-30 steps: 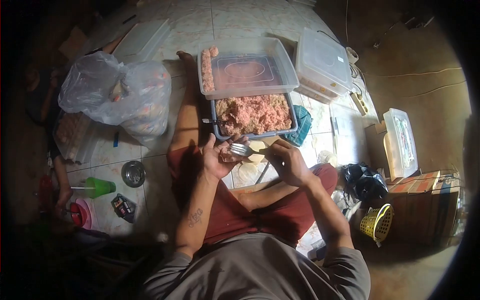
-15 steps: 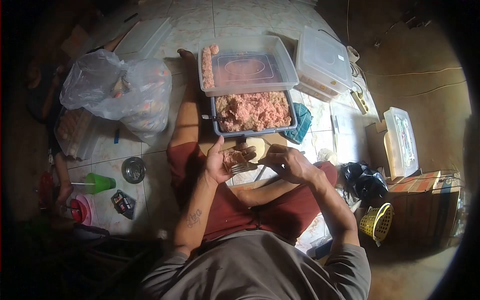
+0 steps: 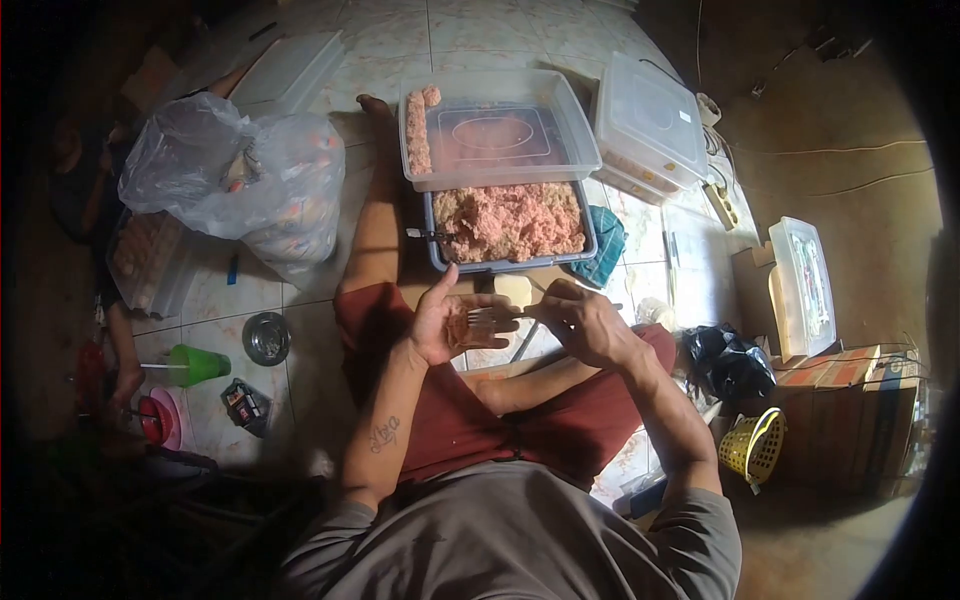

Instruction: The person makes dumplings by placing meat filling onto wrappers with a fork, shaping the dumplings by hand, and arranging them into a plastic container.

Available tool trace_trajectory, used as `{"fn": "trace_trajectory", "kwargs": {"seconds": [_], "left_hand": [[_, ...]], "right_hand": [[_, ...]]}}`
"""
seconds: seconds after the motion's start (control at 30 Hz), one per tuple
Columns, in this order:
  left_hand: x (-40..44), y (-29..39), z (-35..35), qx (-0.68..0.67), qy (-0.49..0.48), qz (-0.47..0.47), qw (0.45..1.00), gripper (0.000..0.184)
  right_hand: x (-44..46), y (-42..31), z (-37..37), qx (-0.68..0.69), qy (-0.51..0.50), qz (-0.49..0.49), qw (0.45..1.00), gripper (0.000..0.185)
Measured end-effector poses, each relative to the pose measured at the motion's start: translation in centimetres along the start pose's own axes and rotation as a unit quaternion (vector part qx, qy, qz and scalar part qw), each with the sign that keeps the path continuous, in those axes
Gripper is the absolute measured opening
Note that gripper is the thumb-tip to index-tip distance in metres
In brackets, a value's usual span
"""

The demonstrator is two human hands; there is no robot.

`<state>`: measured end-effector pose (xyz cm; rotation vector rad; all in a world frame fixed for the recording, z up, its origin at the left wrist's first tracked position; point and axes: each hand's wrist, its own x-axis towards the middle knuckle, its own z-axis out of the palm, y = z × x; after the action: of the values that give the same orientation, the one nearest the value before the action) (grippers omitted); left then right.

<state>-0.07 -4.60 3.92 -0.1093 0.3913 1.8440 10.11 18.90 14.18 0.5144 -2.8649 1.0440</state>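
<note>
The right hand (image 3: 580,322) pinches the handle of a slim metal fork (image 3: 484,320) between its fingers, tines pointing left over the other palm. The left hand (image 3: 438,328) lies palm up, fingers spread and loose, with a thin patch of pink minced mixture (image 3: 457,326) on it, at the tines.

Just beyond the hands, a blue-grey rectangular plastic tray (image 3: 515,266) holds a broad, uneven heap of the same mixture. Behind it, overlapping its far edge in view, a clear rectangular plastic bin (image 3: 500,179) holds one row of pink balls (image 3: 418,140) along its left wall, plus another ball beside the far end.

To the right stand lidded translucent plastic boxes (image 3: 650,115), contents unclear. To the left, a bulging clear plastic bag (image 3: 290,195) holds colourful packets, hard to make out.
</note>
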Motion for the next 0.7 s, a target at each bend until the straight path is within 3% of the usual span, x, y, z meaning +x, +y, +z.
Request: {"fn": "trace_trajectory", "kwargs": {"seconds": [0.07, 0.2, 0.23, 0.3, 0.33, 0.37, 0.4, 0.43, 0.47, 0.5, 0.53, 0.6, 0.63, 0.67, 0.7], "left_hand": [[0.2, 0.1, 0.3, 0.049, -0.061, -0.031, 0.996, 0.099], [0.7, -0.4, -0.6, 0.086, 0.062, 0.075, 0.992, 0.092], [0.4, -0.5, 0.6, 0.125, 0.071, 0.096, 0.985, 0.087], [1.1, -0.6, 0.1, 0.232, 0.092, 0.118, 0.961, 0.097], [1.1, -1.0, 1.7, 0.271, 0.118, 0.154, 0.943, 0.102], [0.9, -0.5, 2.6, 0.309, 0.1, 0.13, 0.937, 0.109], [0.1, 0.3, 3.9, 0.328, 0.087, 0.115, 0.934, 0.103], [-0.7, 1.0, 5.2, 0.347, 0.074, 0.101, 0.93, 0.097], [-1.6, 1.7, 6.8, 0.33, 0.042, 0.108, 0.937, 0.092], [-2.8, 3.0, 5.4, 0.247, -0.031, 0.089, 0.964, 0.088], [-4.4, 3.7, 7.0, 0.24, -0.037, 0.082, 0.967, 0.084], [-3.0, 3.5, 2.7, 0.448, -0.035, 0.153, 0.88, 0.071], [-2.7, 2.7, 3.2, 0.678, -0.018, 0.257, 0.689, 0.04], [-3.2, 1.1, 3.6, 0.608, 0.006, 0.226, 0.761, 0.023], [-3.1, 0.9, 3.3, 0.695, 0.035, 0.196, 0.691, 0.024]], "right_hand": [[-0.5, 1.0, 1.6, -0.071, -0.025, -0.011, 0.997, 0.025], [0.0, 1.0, 1.6, -0.114, 0.016, -0.006, 0.993, 0.019], [0.3, 0.8, 2.0, -0.014, 0.053, 0.066, 0.996, 0.02], [0.5, 1.5, 4.5, 0.192, 0.107, 0.171, 0.961, 0.02], [1.4, 0.8, 5.3, 0.252, 0.074, 0.22, 0.94, 0.021], [1.6, -0.2, 5.8, 0.348, 0.05, 0.24, 0.905, 0.021], [2.1, -1.6, 5.8, 0.44, 0.026, 0.257, 0.86, 0.023], [2.1, -1.1, 6.9, 0.516, 0.017, 0.241, 0.822, 0.028], [2.5, -1.5, 6.9, 0.521, 0.017, 0.241, 0.819, 0.028], [2.7, -2.2, 6.5, 0.552, 0.046, 0.194, 0.81, 0.028], [3.0, -2.6, 6.0, 0.579, 0.077, 0.144, 0.799, 0.028], [3.7, -3.1, 4.9, 0.574, 0.088, 0.121, 0.805, 0.025], [4.0, -4.0, 3.9, 0.532, 0.057, 0.154, 0.831, 0.023], [4.4, -4.4, 3.3, 0.487, 0.026, 0.187, 0.853, 0.022], [4.6, -3.7, 3.6, 0.328, 0.043, 0.171, 0.928, 0.025]]}}
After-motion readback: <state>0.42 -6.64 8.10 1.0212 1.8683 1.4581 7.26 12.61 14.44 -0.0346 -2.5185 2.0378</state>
